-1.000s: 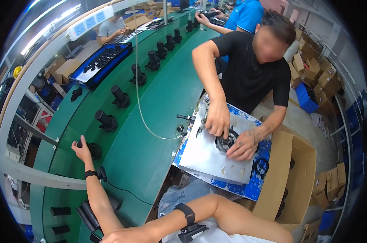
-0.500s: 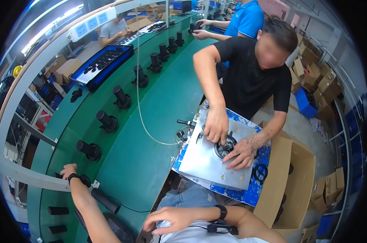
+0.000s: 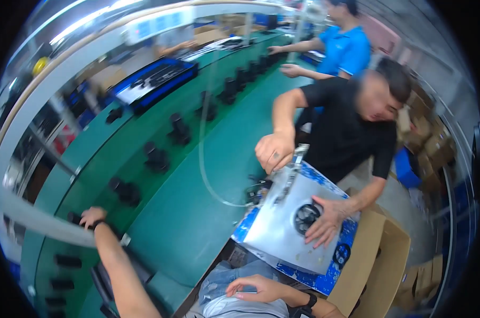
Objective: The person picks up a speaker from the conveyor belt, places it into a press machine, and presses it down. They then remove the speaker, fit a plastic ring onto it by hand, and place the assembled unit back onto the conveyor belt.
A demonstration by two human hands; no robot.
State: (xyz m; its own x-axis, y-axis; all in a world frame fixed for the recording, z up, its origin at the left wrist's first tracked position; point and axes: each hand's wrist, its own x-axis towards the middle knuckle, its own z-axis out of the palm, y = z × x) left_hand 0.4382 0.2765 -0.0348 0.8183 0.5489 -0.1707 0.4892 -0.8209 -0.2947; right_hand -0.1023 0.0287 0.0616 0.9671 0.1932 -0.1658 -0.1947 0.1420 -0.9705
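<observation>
At the left, my left hand (image 3: 93, 216) is closed around a black cylindrical part (image 3: 76, 218) on the green conveyor; a pale frame bar hides some of it, and motion blurs the fingers. More upright black cylindrical parts with wider bases, such as this black part (image 3: 124, 191), stand in a row beyond it. Over my lap, my right hand (image 3: 257, 288) hangs with fingers apart and loosely bent, holding nothing.
Across from me, a co-worker in black has one hand on a metal plate (image 3: 274, 228) with a black round part (image 3: 307, 216), the other by a clamp (image 3: 290, 177). An open cardboard box (image 3: 396, 254) stands right. Blue tray (image 3: 144, 100) and hanging tube (image 3: 202, 159) are beyond.
My view has swung, so the scene sits farther right. The co-worker has lifted one hand off the round part to the clamp. My left hand stays at the black part; my right stays over my lap.
</observation>
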